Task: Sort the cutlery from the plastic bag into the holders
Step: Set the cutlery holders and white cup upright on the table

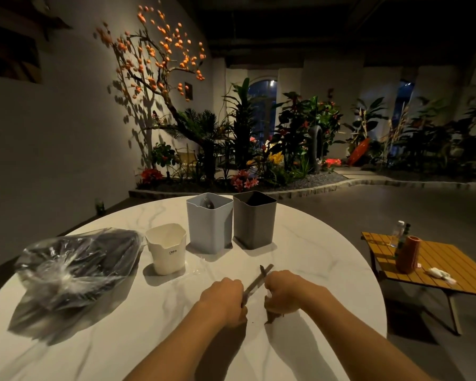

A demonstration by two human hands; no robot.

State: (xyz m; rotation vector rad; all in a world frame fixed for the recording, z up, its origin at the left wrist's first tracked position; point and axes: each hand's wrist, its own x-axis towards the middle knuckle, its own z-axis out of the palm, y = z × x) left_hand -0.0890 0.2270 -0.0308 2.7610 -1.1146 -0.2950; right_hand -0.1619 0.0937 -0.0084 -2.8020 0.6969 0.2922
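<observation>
My curled fingers (279, 291) hide most of the blurred cutlery piece (259, 280); I can't tell its kind. The crumpled plastic bag (74, 268) obscures its dark contents.

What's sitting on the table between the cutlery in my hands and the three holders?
Nothing visible. The cutlery, held by the left hand and right hand, faces bare table up to the white holder, blue holder and grey holder.
</observation>
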